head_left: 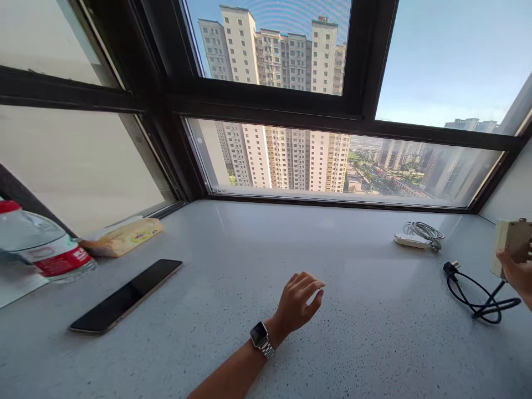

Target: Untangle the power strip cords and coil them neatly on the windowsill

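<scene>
My left hand (298, 303), with a watch (260, 336) on its wrist, is held over the middle of the speckled sill. It holds nothing; the fingers are loosely bent and the thumb stands apart. At the right edge of the view my right hand (517, 274) grips a beige box-shaped device (507, 244), partly cut off by the frame. A black power cord (477, 305) hangs from under the box and lies in loops on the sill, its plug (450, 268) pointing to the back left. Most of the right hand's fingers are out of view or hidden.
Toward the back right lies a white power strip (411, 240) with a coiled grey cable (426, 230). On the left are a black tablet or phone (128, 293), a yellow tissue pack (128, 237) and a large red-capped water bottle (54, 249). Dark-framed windows (270, 105) border the sill (233, 249).
</scene>
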{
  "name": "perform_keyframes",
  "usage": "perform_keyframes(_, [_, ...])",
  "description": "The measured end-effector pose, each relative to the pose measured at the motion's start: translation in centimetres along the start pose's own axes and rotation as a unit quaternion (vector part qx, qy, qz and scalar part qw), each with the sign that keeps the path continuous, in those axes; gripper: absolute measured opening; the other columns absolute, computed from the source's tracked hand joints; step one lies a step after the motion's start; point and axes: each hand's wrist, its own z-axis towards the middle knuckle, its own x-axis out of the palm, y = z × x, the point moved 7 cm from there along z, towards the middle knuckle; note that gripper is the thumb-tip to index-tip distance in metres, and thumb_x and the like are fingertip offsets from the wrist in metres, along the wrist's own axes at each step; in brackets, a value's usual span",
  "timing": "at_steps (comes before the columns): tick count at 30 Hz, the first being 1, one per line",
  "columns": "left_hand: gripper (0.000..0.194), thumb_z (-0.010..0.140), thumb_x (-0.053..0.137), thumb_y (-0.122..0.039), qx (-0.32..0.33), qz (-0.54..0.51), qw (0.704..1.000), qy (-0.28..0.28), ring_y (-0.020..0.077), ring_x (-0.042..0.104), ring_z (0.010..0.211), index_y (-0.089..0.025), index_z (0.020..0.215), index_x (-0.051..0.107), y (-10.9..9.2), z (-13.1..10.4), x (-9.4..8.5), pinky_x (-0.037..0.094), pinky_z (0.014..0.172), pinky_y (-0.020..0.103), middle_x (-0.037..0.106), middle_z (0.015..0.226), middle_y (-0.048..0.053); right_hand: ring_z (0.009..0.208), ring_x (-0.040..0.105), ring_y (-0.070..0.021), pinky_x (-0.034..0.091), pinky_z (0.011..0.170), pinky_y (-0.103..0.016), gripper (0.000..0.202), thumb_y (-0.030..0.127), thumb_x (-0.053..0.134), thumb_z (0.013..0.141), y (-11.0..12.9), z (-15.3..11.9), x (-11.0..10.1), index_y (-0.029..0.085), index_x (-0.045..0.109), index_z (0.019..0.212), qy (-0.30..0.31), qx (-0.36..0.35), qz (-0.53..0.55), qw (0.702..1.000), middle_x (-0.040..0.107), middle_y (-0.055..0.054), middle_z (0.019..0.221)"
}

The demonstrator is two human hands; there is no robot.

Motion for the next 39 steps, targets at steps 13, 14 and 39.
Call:
perform_keyframes(13, [0.065,0.078,0.060,-0.062,-0.231,-0.564,0.779,-0.147,0.0282,0.056,0.111,-0.019,0.126,0.052,-3.9,10.4,3.2,0.048,0.091,0.041,0.059,0.121,0.014,0.116,0.053,-0.0256,0.048,0.089,-0.042,0.064,0.024,0.050,0.088,33.5,-6.8,0.5,0.031,0.024,0.147,0.098,-0.330,0.337,0.877,0.053,-0.010,0.130])
perform_keyframes(14, [0.062,0.077,0.062,-0.060,-0.246,-0.586,0.754,-0.168,0.0278,0.058,0.108,-0.018,0.122,0.055,-3.4,10.8,2.7,0.049,0.089,0.039,0.062,0.117,0.013,0.122,0.049,-0.0267,0.047,0.092,-0.044,0.066,0.026,0.050,0.088,34.1,-7.4,1.5,0.032,0.021,0.147,0.106,-0.299,0.369,0.874,0.048,-0.010,0.135])
perform_keyframes(39, [0.045,0.072,0.053,-0.063,-0.267,-0.466,0.599,-0.594,0.0138,0.055,0.070,-0.019,0.077,0.053,5.5,6.8,-16.0,0.051,0.065,0.028,0.049,0.076,0.000,0.093,0.066,-0.0254,0.051,0.072,-0.033,0.050,0.067,0.049,0.083,23.1,-13.5,9.8,0.026,0.067,0.105,0.456,-0.149,0.220,0.850,0.070,-0.009,0.104])
